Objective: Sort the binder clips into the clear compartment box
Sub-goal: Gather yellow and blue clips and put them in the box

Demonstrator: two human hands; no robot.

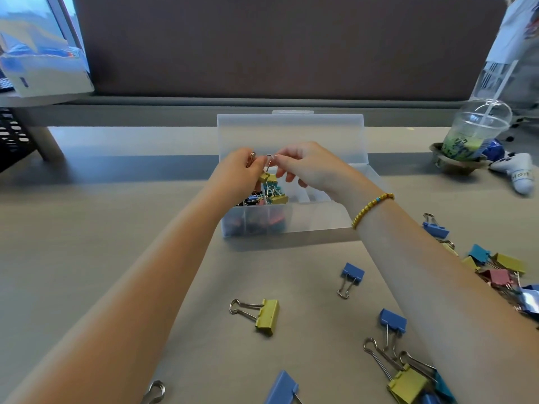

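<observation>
The clear compartment box (318, 218) stands open mid-table with its lid up behind. Its left compartment holds several small coloured binder clips (269, 195); the compartments to the right look bare. Both hands hover over that left compartment. My left hand (240, 173) grips a clip with copper-coloured wire handles. My right hand (306, 164) pinches the wire handle of a small yellow clip (266, 177) that hangs between the hands. Loose clips lie in front: a yellow one (267, 316), a blue one (351, 275) and another blue one (392, 320).
A heap of mixed clips (504, 272) lies at the right, partly behind my right forearm, with more at the bottom edge (408, 383). A plastic cup with straw (472, 132) and a white toy (516, 170) stand at back right. A black mesh tray (13, 138) is at far left.
</observation>
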